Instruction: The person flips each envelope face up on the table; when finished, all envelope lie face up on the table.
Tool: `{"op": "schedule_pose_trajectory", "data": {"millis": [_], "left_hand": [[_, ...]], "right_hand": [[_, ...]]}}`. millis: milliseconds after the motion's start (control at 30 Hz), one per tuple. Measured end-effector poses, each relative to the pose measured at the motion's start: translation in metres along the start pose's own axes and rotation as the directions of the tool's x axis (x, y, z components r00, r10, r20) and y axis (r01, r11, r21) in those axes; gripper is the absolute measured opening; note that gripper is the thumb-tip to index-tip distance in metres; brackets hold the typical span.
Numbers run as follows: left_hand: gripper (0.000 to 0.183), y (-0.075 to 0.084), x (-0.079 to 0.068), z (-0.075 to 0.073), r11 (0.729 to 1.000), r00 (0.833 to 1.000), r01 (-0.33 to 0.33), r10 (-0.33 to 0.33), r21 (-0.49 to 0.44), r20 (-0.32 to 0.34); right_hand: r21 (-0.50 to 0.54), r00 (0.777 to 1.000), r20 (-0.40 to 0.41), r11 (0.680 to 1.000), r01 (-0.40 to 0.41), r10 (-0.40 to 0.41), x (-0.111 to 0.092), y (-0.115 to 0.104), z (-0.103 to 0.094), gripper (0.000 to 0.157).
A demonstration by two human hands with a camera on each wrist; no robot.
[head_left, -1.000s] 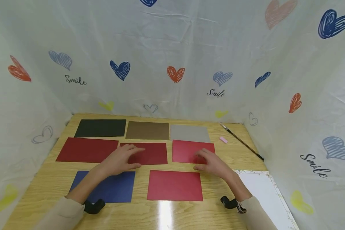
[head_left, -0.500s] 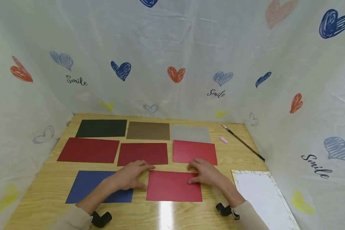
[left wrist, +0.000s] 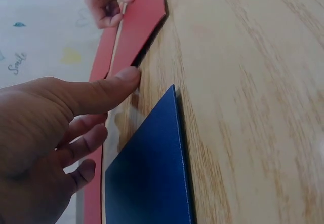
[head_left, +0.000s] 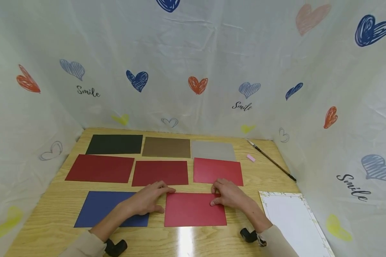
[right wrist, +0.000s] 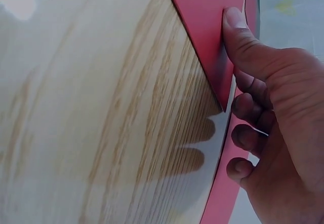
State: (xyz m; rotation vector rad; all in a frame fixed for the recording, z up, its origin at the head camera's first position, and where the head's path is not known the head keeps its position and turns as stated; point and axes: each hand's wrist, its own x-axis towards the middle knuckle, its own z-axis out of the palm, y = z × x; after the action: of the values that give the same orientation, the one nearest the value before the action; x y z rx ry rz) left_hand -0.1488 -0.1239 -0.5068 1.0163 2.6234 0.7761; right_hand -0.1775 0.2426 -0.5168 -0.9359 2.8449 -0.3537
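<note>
A red card lies on the wooden table in the front middle, between both hands. My left hand is at its far left corner, with the index fingertip at the far edge. The left thumb is extended beside the left edge, and the hand overlaps a blue card. At the far right corner, my right hand pinches the red card, its thumb over the top face and its other fingers curled beyond the far edge.
Dark red cards and another red card form a middle row. Behind are black, brown and grey cards. A brush, a pink eraser-like block and a bordered white sheet lie right.
Both hands have come back toward the body from the middle row to the front red card. The right fingers have closed in at its corner; the cards keep their places.
</note>
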Motion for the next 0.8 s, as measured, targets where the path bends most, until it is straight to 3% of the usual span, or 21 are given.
{"op": "schedule_pose_trajectory", "data": {"millis": [200,433,567,700,800], "left_hand": [[0.042,-0.001,0.001,0.0,0.999,0.997,-0.041,0.039,-0.027,-0.063],[0.033,-0.004,0.002,-0.001,0.991,0.991,-0.099,0.09,-0.09,-0.097],[0.031,-0.006,0.003,-0.003,0.992,0.992,-0.092,0.083,-0.089,-0.091],[0.03,-0.007,0.004,-0.005,0.995,0.992,-0.089,0.085,-0.043,-0.096],[0.029,-0.009,0.004,-0.005,0.996,0.99,-0.085,0.085,0.001,-0.112]], "right_hand": [[-0.006,1.0,0.012,1.0,-0.022,0.022,-0.002,-0.003,-0.001,0.039],[0.003,1.0,0.008,1.0,-0.025,0.025,-0.003,-0.005,0.001,0.039],[0.067,1.0,0.018,0.998,-0.004,0.003,-0.002,-0.005,0.001,0.033],[0.172,0.997,0.062,0.985,0.029,-0.041,-0.001,-0.008,-0.002,0.019],[0.234,0.993,0.111,0.972,0.019,-0.046,-0.001,-0.01,-0.007,0.018]]}}
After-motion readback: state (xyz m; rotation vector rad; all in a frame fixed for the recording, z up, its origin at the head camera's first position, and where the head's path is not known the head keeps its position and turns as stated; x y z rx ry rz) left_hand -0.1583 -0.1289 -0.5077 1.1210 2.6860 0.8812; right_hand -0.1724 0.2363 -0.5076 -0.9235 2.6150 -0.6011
